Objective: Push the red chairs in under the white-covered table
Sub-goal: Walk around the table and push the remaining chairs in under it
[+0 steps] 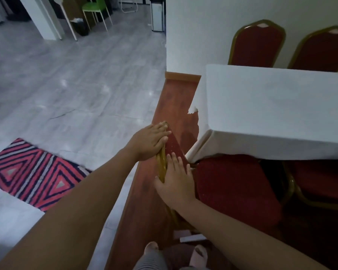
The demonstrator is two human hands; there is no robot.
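**Both hands on the back of a red chair at the table's near corner**

At the far left a striped rug (33, 172) in red, black and grey lies on the grey tile floor (76, 84). Far back, at the top of the view, a green chair (95, 8) stands on the tiles, and a metal bin (157, 15) stands to its right by the wall.

A strip of reddish-brown wood floor (160, 152) runs up the middle of the view, along the left end of the table (277, 110). Over this strip the left hand (150, 143) lies palm down on the upper end of a chair back (173, 151), fingers together and stretched flat along its gold frame. Just right of it, the right hand (177, 182) presses flat on the red padding lower down, fingers slightly apart, thumb at the frame's edge.

This chair's seat (236, 191) sits at the table's near left corner, its far edge under the hanging white cloth (199, 106), most of the cushion showing outside.

To its right a second red chair (320, 182) stands at the near edge, partly under the cloth. At the far edge two more red chairs, one (258, 45) left of the other (324, 51), stand with backs upright against the wall.

At the bottom edge the person's feet (151, 248) stand by the wood strip.
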